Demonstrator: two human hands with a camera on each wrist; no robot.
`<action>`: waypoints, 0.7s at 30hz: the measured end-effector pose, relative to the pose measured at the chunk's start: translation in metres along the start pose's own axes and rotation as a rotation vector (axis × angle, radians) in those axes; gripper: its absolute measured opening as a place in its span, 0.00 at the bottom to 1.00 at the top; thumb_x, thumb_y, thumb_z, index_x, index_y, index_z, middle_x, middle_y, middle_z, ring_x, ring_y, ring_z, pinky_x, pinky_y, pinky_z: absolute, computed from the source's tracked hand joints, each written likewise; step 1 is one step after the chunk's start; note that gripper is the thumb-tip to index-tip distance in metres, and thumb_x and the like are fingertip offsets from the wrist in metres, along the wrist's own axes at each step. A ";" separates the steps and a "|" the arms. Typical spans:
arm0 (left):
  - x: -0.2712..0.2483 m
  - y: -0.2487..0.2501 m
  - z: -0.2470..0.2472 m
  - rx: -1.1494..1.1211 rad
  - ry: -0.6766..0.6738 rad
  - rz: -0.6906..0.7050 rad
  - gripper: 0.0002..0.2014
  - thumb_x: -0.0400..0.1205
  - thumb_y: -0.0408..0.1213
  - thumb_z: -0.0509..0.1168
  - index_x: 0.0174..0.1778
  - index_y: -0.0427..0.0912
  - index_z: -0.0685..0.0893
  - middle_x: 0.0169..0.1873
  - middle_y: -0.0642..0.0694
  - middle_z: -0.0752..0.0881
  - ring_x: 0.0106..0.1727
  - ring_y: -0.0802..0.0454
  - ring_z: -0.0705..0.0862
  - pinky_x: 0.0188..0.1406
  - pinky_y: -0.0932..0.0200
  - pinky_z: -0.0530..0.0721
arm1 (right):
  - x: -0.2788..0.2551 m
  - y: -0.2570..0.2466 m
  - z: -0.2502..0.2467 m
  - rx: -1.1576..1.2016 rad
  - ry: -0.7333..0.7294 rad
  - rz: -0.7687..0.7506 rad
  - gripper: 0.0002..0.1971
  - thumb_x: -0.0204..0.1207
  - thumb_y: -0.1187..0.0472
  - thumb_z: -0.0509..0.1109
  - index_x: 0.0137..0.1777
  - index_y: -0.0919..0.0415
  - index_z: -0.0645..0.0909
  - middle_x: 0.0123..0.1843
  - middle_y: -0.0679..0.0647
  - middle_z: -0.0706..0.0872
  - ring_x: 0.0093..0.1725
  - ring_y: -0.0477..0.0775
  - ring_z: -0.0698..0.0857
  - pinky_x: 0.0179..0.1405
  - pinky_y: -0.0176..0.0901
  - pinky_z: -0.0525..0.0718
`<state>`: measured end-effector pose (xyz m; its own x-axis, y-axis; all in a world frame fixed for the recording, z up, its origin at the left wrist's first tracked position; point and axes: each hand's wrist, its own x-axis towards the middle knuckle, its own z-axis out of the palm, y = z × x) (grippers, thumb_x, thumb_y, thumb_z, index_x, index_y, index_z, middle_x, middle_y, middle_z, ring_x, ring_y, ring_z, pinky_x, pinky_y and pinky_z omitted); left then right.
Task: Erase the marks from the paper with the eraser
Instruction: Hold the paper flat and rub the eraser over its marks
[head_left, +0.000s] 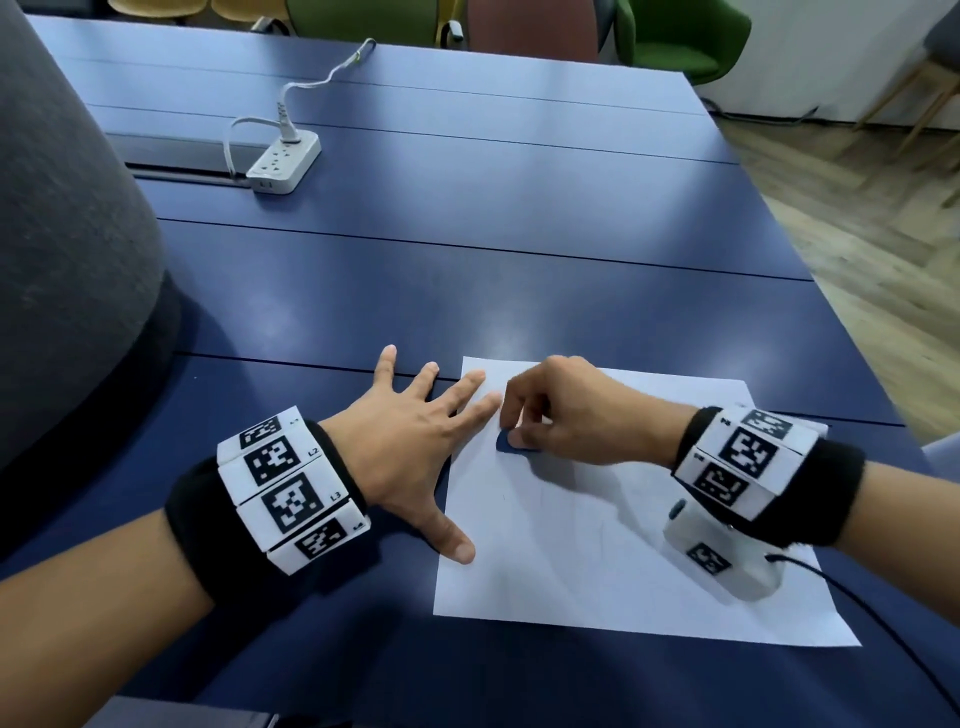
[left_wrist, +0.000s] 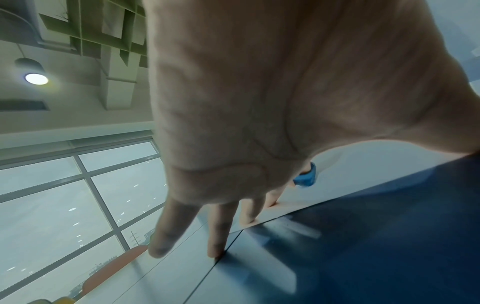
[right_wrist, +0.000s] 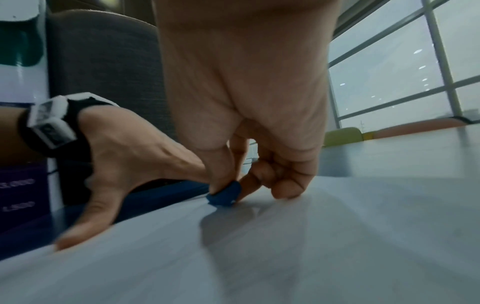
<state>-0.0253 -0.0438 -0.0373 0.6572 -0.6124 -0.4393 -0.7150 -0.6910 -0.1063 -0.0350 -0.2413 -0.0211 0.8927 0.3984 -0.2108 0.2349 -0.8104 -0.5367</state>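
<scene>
Blue eraser (head_left: 511, 443) pressed on the upper left part of the paper (head_left: 597, 545), pinched in the right hand (head_left: 561, 410) grip. Left hand (head_left: 415, 447), fingers spread flat, pins the paper's left edge to the blue worktop (head_left: 467, 234). Power strip (head_left: 283, 161) farther back.

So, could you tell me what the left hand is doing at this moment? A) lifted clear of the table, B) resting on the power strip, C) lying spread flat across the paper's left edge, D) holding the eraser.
C: the left hand lies spread flat, thumb and two fingertips on the paper, while the right hand pinches the eraser.
</scene>
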 end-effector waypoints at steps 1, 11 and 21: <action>0.000 0.000 0.000 -0.002 -0.003 -0.001 0.71 0.54 0.86 0.59 0.83 0.53 0.31 0.85 0.49 0.38 0.85 0.35 0.45 0.73 0.19 0.37 | -0.006 -0.002 0.003 0.021 -0.023 -0.015 0.02 0.70 0.60 0.76 0.42 0.54 0.87 0.31 0.46 0.84 0.26 0.42 0.77 0.27 0.26 0.71; -0.002 0.002 -0.003 0.002 -0.007 -0.004 0.71 0.55 0.85 0.60 0.83 0.52 0.31 0.85 0.49 0.37 0.85 0.35 0.45 0.73 0.18 0.39 | 0.000 0.007 -0.004 0.031 -0.013 0.015 0.03 0.71 0.60 0.75 0.43 0.53 0.88 0.31 0.47 0.83 0.26 0.42 0.76 0.28 0.27 0.71; -0.002 0.002 -0.004 -0.010 -0.022 -0.005 0.71 0.55 0.85 0.61 0.83 0.51 0.31 0.85 0.49 0.37 0.85 0.37 0.44 0.74 0.18 0.40 | 0.013 0.017 -0.010 -0.006 0.111 0.050 0.04 0.71 0.58 0.77 0.40 0.56 0.85 0.33 0.47 0.85 0.26 0.36 0.78 0.26 0.24 0.72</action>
<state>-0.0271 -0.0449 -0.0329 0.6555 -0.6002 -0.4584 -0.7091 -0.6979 -0.1002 -0.0152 -0.2546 -0.0249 0.9402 0.3079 -0.1456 0.1909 -0.8306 -0.5231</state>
